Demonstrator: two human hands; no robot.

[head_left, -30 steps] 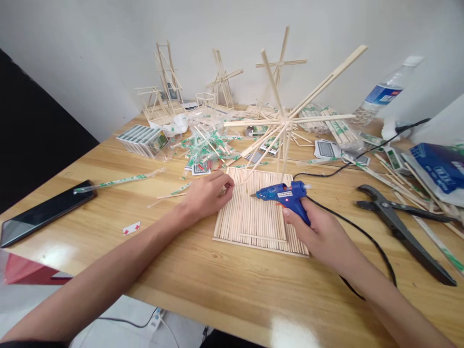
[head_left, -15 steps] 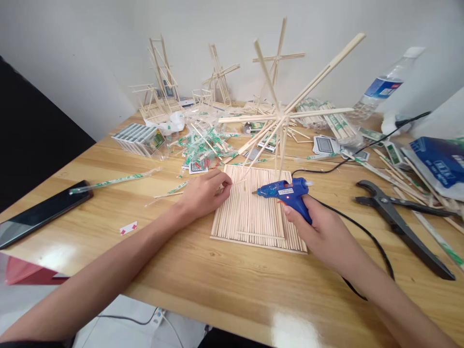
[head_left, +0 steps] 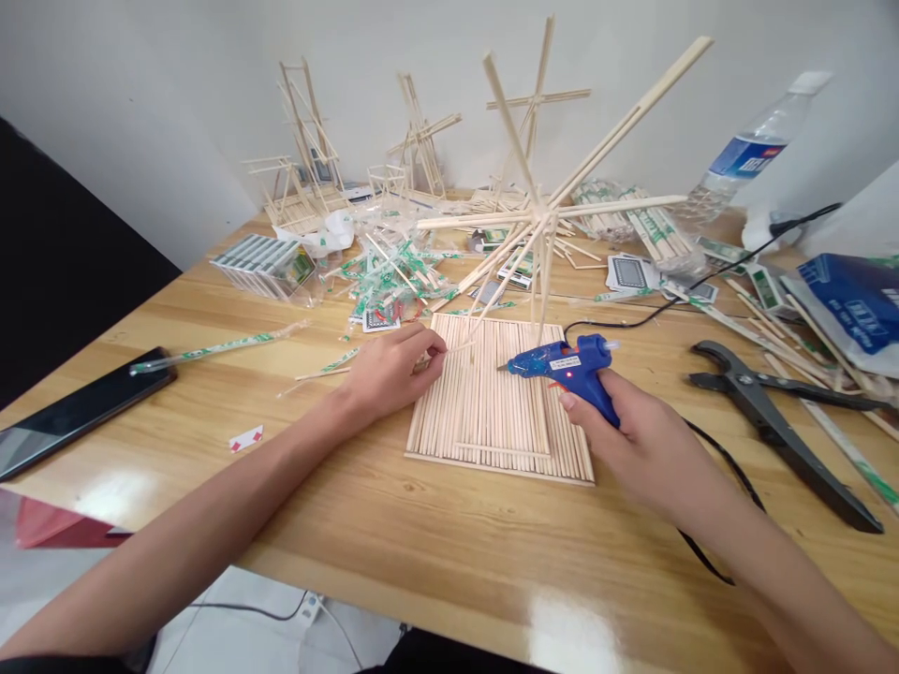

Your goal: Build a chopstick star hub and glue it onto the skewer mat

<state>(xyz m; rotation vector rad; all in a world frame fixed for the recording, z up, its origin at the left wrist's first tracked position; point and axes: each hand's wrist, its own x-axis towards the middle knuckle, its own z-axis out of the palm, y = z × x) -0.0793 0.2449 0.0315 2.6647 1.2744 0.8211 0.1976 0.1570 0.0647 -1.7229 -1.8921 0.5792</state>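
Note:
My right hand (head_left: 625, 426) grips a blue hot glue gun (head_left: 580, 379), its small light glowing red and its nozzle pointing left over a square mat of wooden sticks (head_left: 516, 402). At the mat's left edge, my left hand (head_left: 397, 370) is closed in a pinch on a thin wooden stick (head_left: 460, 347) that pokes out a little past the fingertips. Two sticks form a corner on the mat's lower right. Just behind the mat rises a star-shaped frame of chopsticks (head_left: 544, 217).
Plastic wrappers (head_left: 393, 271) and playing cards (head_left: 630, 273) lie behind the mat. Large black pliers (head_left: 779, 431) rest at right, near the gun's cable. A phone (head_left: 84, 412) is at left, a water bottle (head_left: 751, 154) at back right. More stick frames (head_left: 305, 140) stand by the wall.
The glue gun and my right hand have shifted slightly right, away from the pinched stick. My left hand keeps its hold. The whole view has tilted a little.

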